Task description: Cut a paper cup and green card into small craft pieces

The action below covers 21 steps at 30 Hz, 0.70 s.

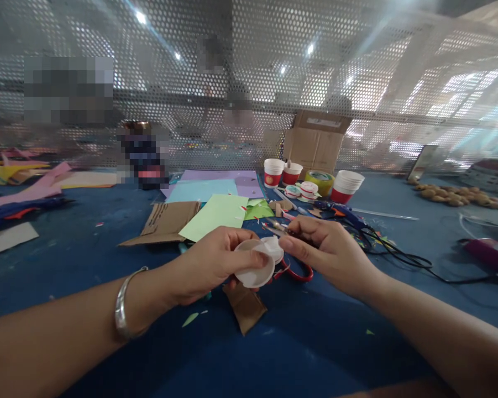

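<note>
My left hand, wearing a silver bangle at the wrist, is closed on a shallow white paper cup base, thumb pressed across its inside. A second white round piece shows just behind it, at the fingers. My right hand is closed close by, thumb and fingers pinched round a slim tool with a metallic tip; its kind is unclear, since the fingers cover most of it. Below the right hand a red scissor handle lies on the blue table. A brown cardboard piece rests under my left hand.
Green paper, cardboard and blue and purple sheets lie ahead. Stacked red-and-white paper cups, yellow tape and an open box stand behind. A blue glue gun trails black cable rightward. Brown nut-like pieces lie right.
</note>
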Each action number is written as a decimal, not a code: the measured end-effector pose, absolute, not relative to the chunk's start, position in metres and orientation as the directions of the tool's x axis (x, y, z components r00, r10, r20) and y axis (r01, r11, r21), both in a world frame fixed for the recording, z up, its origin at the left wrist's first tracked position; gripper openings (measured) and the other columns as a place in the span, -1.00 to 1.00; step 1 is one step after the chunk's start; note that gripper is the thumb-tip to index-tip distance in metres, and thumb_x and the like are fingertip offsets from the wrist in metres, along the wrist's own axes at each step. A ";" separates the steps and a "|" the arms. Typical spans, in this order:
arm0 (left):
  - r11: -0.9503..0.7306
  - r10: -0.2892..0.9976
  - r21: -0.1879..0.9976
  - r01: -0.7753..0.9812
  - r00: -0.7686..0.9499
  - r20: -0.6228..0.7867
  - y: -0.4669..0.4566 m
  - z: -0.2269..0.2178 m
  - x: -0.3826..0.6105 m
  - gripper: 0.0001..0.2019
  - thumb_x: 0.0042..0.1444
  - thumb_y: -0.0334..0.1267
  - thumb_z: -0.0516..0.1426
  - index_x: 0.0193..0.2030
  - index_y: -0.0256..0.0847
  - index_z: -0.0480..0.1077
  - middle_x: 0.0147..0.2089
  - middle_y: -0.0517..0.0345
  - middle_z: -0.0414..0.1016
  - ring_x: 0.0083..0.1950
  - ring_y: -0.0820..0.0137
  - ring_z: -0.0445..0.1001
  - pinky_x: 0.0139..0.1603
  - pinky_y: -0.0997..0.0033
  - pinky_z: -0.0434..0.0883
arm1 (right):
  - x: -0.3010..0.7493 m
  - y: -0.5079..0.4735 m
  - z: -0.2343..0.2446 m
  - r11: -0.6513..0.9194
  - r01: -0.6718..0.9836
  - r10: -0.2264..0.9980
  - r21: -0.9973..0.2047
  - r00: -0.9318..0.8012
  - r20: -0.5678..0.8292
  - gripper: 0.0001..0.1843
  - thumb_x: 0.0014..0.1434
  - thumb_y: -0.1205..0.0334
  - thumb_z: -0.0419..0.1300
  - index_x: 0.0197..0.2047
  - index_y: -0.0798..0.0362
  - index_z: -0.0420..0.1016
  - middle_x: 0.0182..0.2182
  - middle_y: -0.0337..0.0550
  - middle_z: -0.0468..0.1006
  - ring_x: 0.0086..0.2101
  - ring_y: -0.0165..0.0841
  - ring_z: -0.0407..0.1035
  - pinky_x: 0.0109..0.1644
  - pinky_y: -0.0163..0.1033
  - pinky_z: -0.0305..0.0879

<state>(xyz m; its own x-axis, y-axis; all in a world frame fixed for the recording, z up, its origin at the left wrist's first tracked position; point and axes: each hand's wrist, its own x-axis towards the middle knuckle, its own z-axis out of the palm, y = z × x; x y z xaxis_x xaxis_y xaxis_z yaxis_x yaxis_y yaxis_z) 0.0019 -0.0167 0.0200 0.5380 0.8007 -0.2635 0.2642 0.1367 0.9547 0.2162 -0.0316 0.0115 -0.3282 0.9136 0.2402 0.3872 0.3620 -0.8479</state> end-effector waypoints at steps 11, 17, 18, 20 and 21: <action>0.162 0.747 0.964 0.213 0.612 -0.261 -0.019 0.016 0.002 -0.66 0.07 0.01 0.27 -0.30 -0.28 0.50 -0.42 0.12 0.51 -0.50 0.50 0.38 -0.64 0.66 0.21 | 0.212 -0.031 0.005 0.206 0.266 0.913 -0.942 -0.399 0.087 -0.70 0.21 0.03 0.29 -0.38 0.10 0.44 -0.53 -0.31 0.37 -0.52 -0.49 0.17 -0.47 -0.35 0.11; 0.207 0.691 0.965 0.160 0.674 -0.260 -0.018 0.016 0.001 -0.77 0.14 -0.10 0.24 -0.28 -0.26 0.49 -0.43 0.14 0.53 -0.53 0.53 0.37 -0.66 0.68 0.20 | 0.213 -0.034 0.008 0.175 0.200 0.904 -0.964 -0.421 0.077 -0.64 0.15 -0.05 0.34 -0.35 0.11 0.46 -0.52 -0.27 0.40 -0.52 -0.48 0.17 -0.49 -0.34 0.06; 0.228 0.673 0.963 0.143 0.691 -0.262 -0.018 0.017 0.000 -0.78 0.14 -0.12 0.24 -0.28 -0.26 0.49 -0.42 0.11 0.55 -0.54 0.52 0.39 -0.66 0.67 0.19 | 0.213 -0.034 0.009 0.170 0.171 0.899 -0.971 -0.431 0.082 -0.63 0.13 -0.05 0.36 -0.35 0.11 0.46 -0.52 -0.27 0.40 -0.52 -0.49 0.16 -0.49 -0.34 0.05; 0.264 0.623 0.959 0.101 0.741 -0.250 -0.018 0.020 -0.003 -0.82 0.12 -0.17 0.22 -0.30 -0.27 0.51 -0.44 0.08 0.57 -0.56 0.52 0.38 -0.68 0.66 0.16 | 0.213 -0.035 0.010 0.165 0.114 0.894 -0.980 -0.437 0.100 -0.64 0.12 -0.02 0.38 -0.36 0.11 0.45 -0.53 -0.30 0.37 -0.54 -0.51 0.12 -0.51 -0.35 0.02; 0.277 0.584 0.957 0.086 0.776 -0.239 -0.018 0.022 -0.004 -0.83 0.11 -0.20 0.21 -0.31 -0.28 0.52 -0.45 0.07 0.57 -0.57 0.52 0.37 -0.69 0.65 0.15 | 0.214 -0.035 0.010 0.170 0.088 0.894 -0.982 -0.432 0.116 -0.65 0.12 -0.01 0.38 -0.37 0.11 0.45 -0.54 -0.31 0.34 -0.55 -0.52 0.09 -0.52 -0.35 -0.01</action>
